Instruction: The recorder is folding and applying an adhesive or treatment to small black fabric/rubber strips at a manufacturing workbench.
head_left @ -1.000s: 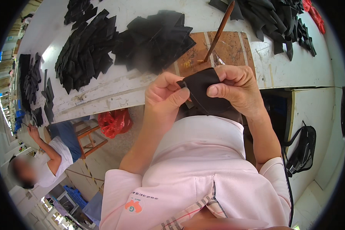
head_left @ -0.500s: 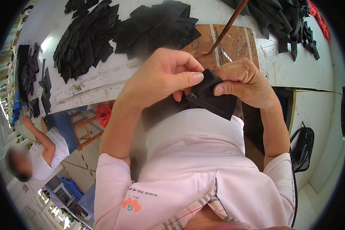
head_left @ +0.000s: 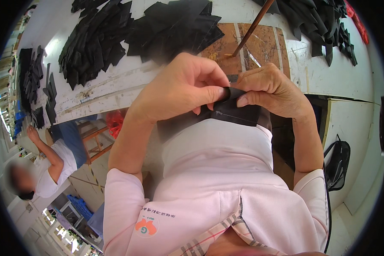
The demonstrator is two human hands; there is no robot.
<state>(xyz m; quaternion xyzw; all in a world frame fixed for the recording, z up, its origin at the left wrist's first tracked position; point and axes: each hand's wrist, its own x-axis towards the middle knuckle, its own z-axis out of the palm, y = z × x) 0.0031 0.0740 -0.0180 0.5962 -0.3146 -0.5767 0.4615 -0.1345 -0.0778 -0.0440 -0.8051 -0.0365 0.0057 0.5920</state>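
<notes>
- By the left hand (head_left: pixel 179 89), a black cloth piece (head_left: pixel 242 115) is pinched between thumb and fingers at its upper left, where the fabric is curled over.
- By the right hand (head_left: pixel 272 90), the same piece is gripped at its upper right, with the thumb laid on top.
- The piece is held in front of the waist, near the desk (head_left: pixel 313 70); a pale line of stitching is shown across its lower part.
- For neat handling, the layers are best pinched close to the curl, with the cloth drawn lightly taut between both thumbs so that no crease is trapped and the stitching is not strained.
- What is done by the hidden fingertips underneath cannot be told.
- Beyond the hands, a worn brown board (head_left: pixel 264 45) is set on the desk, with a slanted brown rod (head_left: pixel 254 27) over it.
- Farther out, black cloth is heaped in a middle pile (head_left: pixel 175 30), a left pile (head_left: pixel 94 45) and a right pile (head_left: pixel 309 21).
- Off to the left, a co-worker (head_left: pixel 57 170) is seen at the desk's far end.
</notes>
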